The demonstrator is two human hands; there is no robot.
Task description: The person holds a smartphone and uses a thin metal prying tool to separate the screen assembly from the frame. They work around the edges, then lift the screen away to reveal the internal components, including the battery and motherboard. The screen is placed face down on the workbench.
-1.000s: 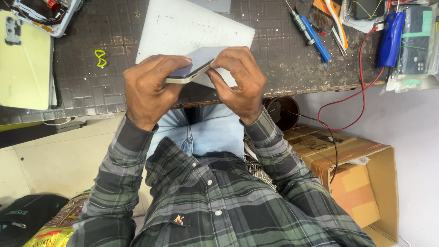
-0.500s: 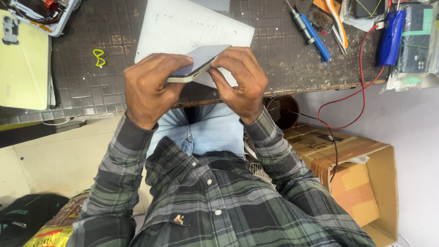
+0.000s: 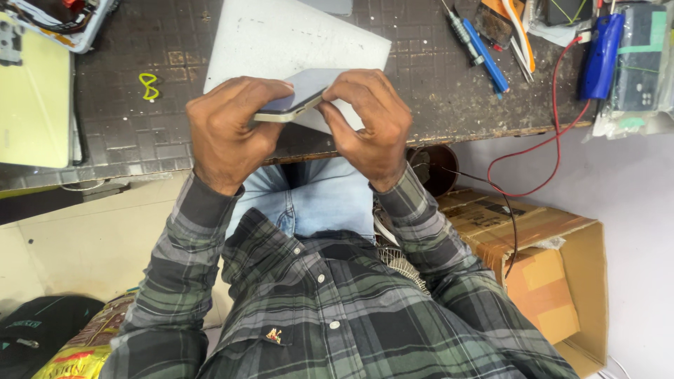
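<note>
Both hands clamp a phone (image 3: 295,98) at the bench's (image 3: 456,112) near edge, above a white mat (image 3: 281,35). Left hand (image 3: 228,130) and right hand (image 3: 368,123) pinch opposite ends, tilting one edge into view. Screwdrivers (image 3: 484,45) lie far right.

Green plaid shirt (image 3: 337,309), blue screwdriver (image 3: 484,45)

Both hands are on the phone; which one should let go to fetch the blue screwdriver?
Probably the right hand: the blue screwdriver lies on its side of the bench, with nothing between them. The left hand grips the phone from the far side and could hold it alone.
</note>
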